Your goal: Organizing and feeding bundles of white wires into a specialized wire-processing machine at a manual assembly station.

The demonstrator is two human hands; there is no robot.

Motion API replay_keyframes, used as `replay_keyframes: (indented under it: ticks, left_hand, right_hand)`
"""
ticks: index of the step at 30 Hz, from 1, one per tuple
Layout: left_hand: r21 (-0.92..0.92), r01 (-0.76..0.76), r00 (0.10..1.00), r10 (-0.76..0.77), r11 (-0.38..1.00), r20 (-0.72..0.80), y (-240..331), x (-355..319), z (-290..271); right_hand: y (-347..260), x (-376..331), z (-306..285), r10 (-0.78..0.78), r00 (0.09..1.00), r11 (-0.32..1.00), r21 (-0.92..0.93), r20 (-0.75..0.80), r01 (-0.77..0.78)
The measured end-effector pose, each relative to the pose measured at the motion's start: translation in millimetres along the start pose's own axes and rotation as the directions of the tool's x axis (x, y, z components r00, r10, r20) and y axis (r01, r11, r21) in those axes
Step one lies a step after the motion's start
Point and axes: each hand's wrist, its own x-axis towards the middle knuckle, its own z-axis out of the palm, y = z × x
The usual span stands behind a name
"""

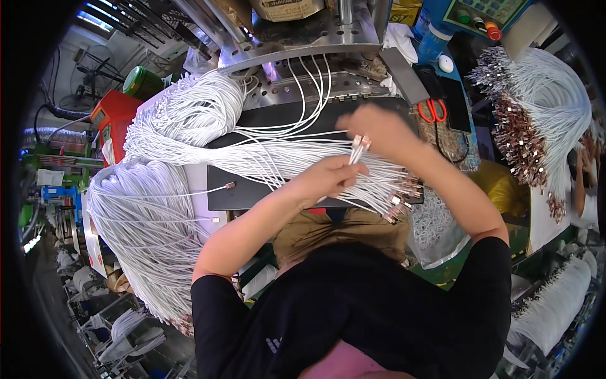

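Observation:
Pinched in my left hand [331,177] are a few white cables [357,151], their small metal connector ends sticking up past the fingers. My right hand [375,129], smeared by motion, hovers just beyond those ends, and its fingers do not show clearly. Beneath both hands a thick bundle of white cables [271,159] lies across the black work plate [221,201]. The bundle's copper-coloured and silver connectors [399,205] fan out at the right. Several cables [325,82] run up from the plate under the metal press [297,54].
Coiled white cables [189,107] and a large hanging bundle [142,208] fill the left side. Red-handled scissors [433,111] lie right of the plate, near a grey metal block [404,76]. A plastic bag [435,234] sits below. More cables [549,101] hang at far right.

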Motion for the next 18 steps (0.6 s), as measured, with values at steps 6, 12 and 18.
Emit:
replay_keyframes:
  ticks: [6, 12, 18]
  left_hand:
    - [0.002, -0.069, 0.991, 0.069, 0.998, -0.115, 27, 21, 1]
    - [-0.186, -0.250, 0.910, 0.165, 0.950, -0.380, 47, 64, -45]
    - [-0.172, -0.268, 0.899, 0.182, 0.948, -0.398, 30, 67, -59]
  right_hand:
    - [19, 28, 8, 0.494, 0.761, 0.296, 0.742, 0.420, -0.602]
    - [39, 7, 16, 0.234, 0.972, 0.969, 0.084, -0.020, -0.232]
    - [32, -2, 28, 0.046, 0.990, 0.944, -0.317, -0.137, -0.088]
